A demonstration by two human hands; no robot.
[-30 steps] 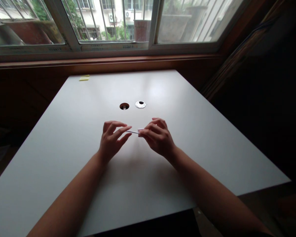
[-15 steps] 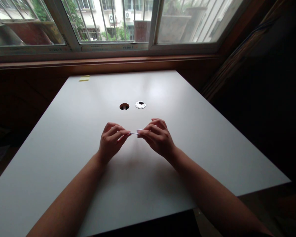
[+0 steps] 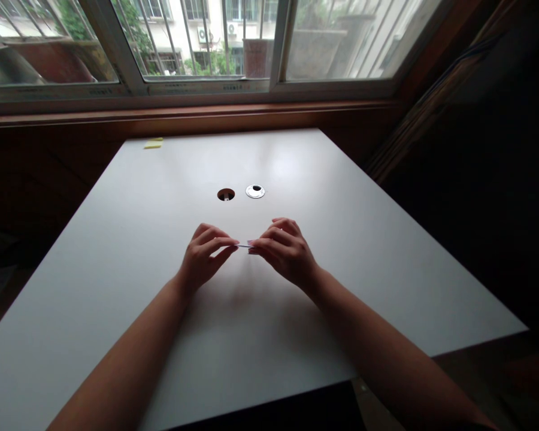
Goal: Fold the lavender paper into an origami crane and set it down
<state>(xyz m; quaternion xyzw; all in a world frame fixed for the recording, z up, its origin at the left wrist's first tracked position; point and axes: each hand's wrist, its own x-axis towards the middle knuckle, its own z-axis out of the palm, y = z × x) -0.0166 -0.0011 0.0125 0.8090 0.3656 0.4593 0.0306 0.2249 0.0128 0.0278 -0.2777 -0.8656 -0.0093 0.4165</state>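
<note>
A thin white strip [image 3: 244, 246] spans the small gap between my two hands, above the table. My left hand [image 3: 206, 254] pinches its left end between thumb and fingertips. In the fingers of my right hand [image 3: 290, 248] is a small pale flat-edged piece [image 3: 251, 251], which the strip meets. Most of that piece is hidden behind the fingers, so I cannot tell its kind or whether strip and piece are one. Both hands are closed.
The white table [image 3: 117, 257] has a round cable hole [image 3: 226, 194] with a loose grommet cover [image 3: 255, 191] to its right. A yellow sticky note [image 3: 153, 143] lies at the far left corner. Behind the table is a barred window [image 3: 206, 42].
The strip tilts slightly more, its right end lower. The pale edges by my right fingers show at a different angle. My hands have barely shifted.
</note>
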